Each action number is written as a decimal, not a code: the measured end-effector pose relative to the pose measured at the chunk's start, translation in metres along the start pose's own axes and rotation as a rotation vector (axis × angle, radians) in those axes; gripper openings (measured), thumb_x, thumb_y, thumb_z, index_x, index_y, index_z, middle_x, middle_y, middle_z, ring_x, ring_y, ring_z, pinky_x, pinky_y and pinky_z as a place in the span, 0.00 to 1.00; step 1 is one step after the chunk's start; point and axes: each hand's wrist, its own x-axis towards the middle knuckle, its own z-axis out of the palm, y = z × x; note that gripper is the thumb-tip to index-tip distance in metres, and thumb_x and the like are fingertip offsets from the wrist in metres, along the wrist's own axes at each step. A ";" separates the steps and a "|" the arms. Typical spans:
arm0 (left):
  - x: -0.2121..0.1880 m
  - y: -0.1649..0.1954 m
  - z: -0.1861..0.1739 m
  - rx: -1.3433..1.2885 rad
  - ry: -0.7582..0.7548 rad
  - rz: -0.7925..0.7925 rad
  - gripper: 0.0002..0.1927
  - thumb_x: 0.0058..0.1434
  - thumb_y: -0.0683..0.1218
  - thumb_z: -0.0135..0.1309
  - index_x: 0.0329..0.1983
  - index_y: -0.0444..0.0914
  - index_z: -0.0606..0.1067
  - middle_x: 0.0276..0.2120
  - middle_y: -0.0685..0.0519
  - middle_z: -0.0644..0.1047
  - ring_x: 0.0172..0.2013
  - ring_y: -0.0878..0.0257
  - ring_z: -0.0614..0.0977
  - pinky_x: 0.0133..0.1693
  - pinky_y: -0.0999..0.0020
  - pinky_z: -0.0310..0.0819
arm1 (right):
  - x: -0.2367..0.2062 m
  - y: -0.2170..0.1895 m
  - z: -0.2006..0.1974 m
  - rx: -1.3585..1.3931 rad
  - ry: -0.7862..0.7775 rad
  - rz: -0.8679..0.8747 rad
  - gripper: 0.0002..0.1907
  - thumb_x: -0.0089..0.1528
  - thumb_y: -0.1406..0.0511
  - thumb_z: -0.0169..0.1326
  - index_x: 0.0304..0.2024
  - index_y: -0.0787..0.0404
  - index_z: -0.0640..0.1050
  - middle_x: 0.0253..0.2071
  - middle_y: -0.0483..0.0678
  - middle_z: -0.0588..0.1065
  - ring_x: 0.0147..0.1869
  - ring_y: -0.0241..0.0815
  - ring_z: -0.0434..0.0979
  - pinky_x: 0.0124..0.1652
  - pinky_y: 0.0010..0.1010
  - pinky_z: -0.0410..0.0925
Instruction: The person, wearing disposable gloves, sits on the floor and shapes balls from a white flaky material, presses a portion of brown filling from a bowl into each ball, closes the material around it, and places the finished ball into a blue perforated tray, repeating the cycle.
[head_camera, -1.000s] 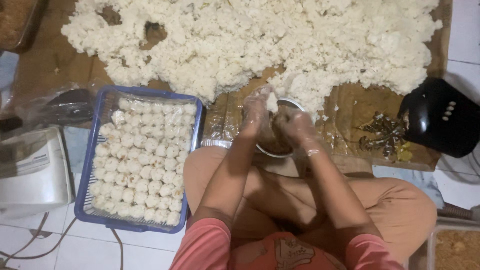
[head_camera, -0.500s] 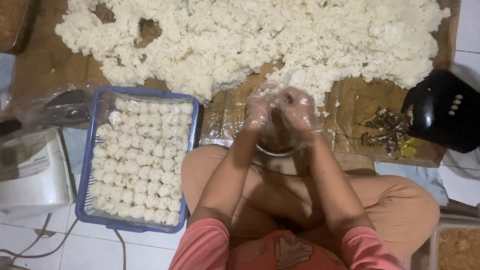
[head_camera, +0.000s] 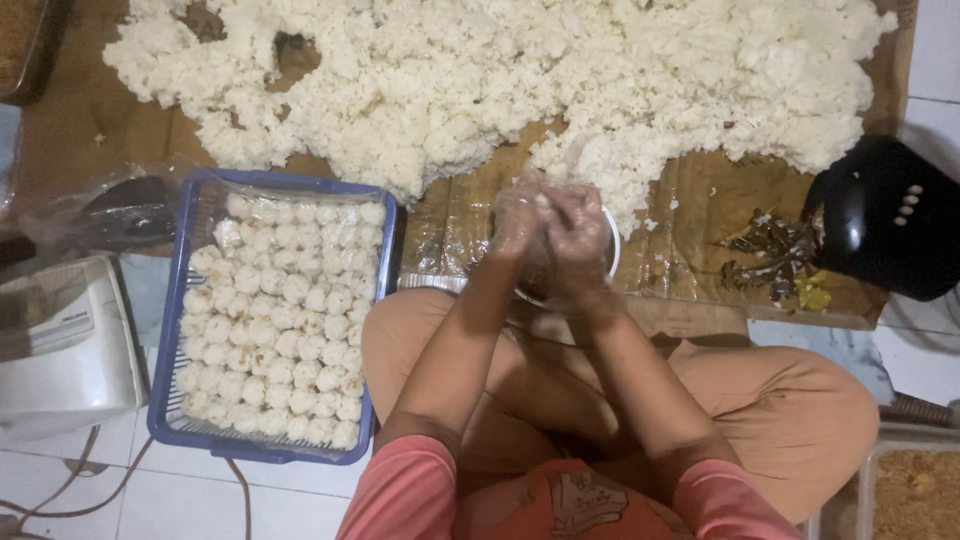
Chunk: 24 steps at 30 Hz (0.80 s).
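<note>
Floor-level brown mat (head_camera: 90, 130), blue basket (head_camera: 170, 400) full of rice balls (head_camera: 285, 330), both hands (head_camera: 548, 225) cupped together.

Both forearms ran up from the lap and converged at centre. Left hand (head_camera: 518, 218) and right hand (head_camera: 577, 228) were pressed together, palms facing, fingers curled over each other, both in thin clear plastic gloves. Elbows bent, wrists close, legs crossed beneath.

The gloved left hand (head_camera: 520, 220) and right hand (head_camera: 578, 232) press together, hiding whatever lies between them and most of the bowl (head_camera: 610, 245). The rice (head_camera: 480, 80) runs off the top edge.
</note>
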 end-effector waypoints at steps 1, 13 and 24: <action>-0.001 0.002 -0.001 -0.037 -0.033 -0.060 0.37 0.66 0.67 0.37 0.62 0.36 0.75 0.50 0.42 0.78 0.48 0.48 0.80 0.51 0.50 0.77 | 0.001 -0.004 0.006 -0.014 -0.009 -0.070 0.14 0.69 0.73 0.53 0.56 0.70 0.79 0.55 0.57 0.74 0.57 0.48 0.79 0.53 0.35 0.79; -0.025 0.023 0.002 0.466 -0.037 0.041 0.41 0.66 0.71 0.35 0.71 0.40 0.64 0.58 0.35 0.73 0.58 0.42 0.74 0.60 0.53 0.65 | 0.027 -0.007 -0.006 -0.452 -0.149 -0.205 0.18 0.75 0.60 0.48 0.55 0.72 0.75 0.46 0.68 0.70 0.47 0.64 0.69 0.44 0.49 0.65; 0.041 -0.013 -0.018 0.602 0.275 0.724 0.26 0.78 0.56 0.34 0.57 0.34 0.77 0.45 0.43 0.79 0.43 0.56 0.78 0.45 0.59 0.75 | 0.044 -0.019 0.006 -0.326 -0.161 -0.038 0.17 0.70 0.69 0.43 0.58 0.67 0.77 0.50 0.60 0.78 0.51 0.55 0.77 0.50 0.43 0.70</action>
